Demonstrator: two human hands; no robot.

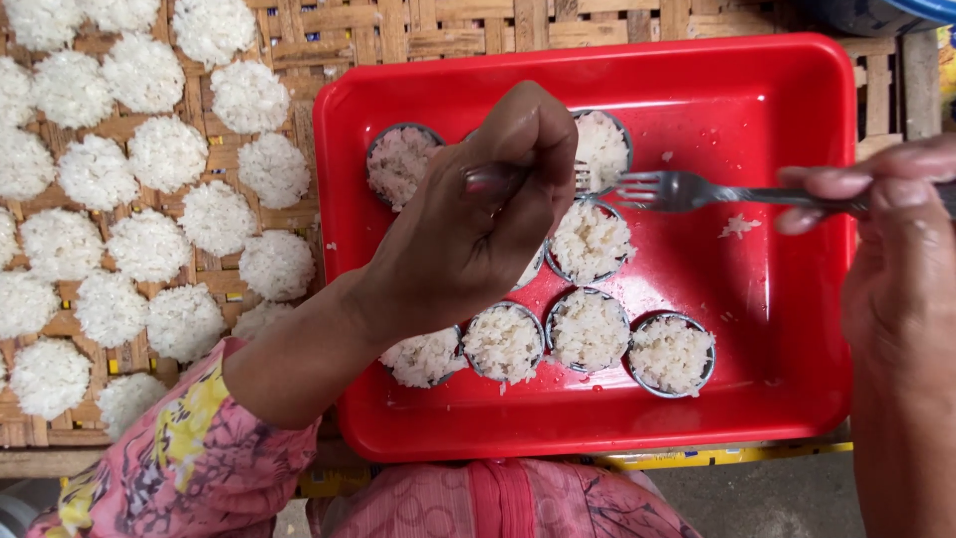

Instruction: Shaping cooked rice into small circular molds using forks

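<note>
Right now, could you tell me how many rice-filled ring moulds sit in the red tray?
8 visible: four in the front row, two centre-right, two at the back. The left hand may hide more.

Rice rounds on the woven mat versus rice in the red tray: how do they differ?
The rice rounds on the woven mat lie bare, without rings; the rice in the red tray sits inside round metal moulds. The mat rounds are many, in close rows; the tray ones are few. Both are white and disc-shaped.
</note>
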